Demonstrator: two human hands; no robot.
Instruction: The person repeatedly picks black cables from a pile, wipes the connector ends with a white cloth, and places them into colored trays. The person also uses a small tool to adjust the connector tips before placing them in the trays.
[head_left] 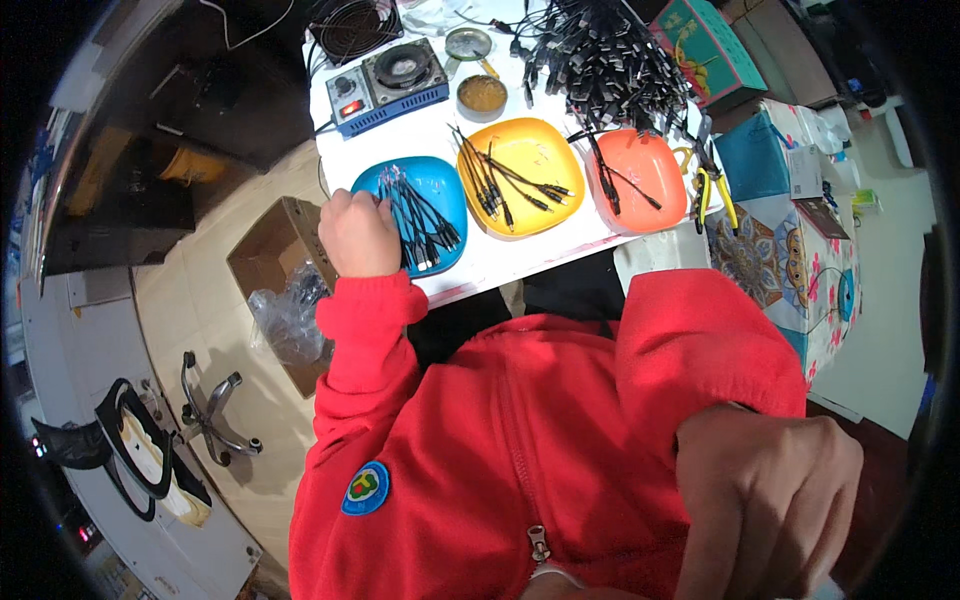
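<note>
My left hand (360, 236) is closed at the left edge of a blue tray (447, 188), its curled fingers touching or nearly touching the rim; anything inside them is hidden. Several short black cables (420, 225) with stripped wire ends lie bunched in that tray. Raised close to the camera at the lower right, my right hand (775, 490) is bent at the knuckles with its fingers together; the fingertips are out of sight. A yellow tray (545, 140) beside the blue one holds several cables (495, 190), and an orange tray (655, 160) holds a few more (610, 180).
Behind the trays stand a blue solder pot (390, 85), a round tin of amber paste (482, 94) and a large heap of black cables (620, 70). Yellow-handled cutters (718, 190) lie at the table's right edge. An open cardboard box (265, 245) with plastic wrap sits on the floor, left.
</note>
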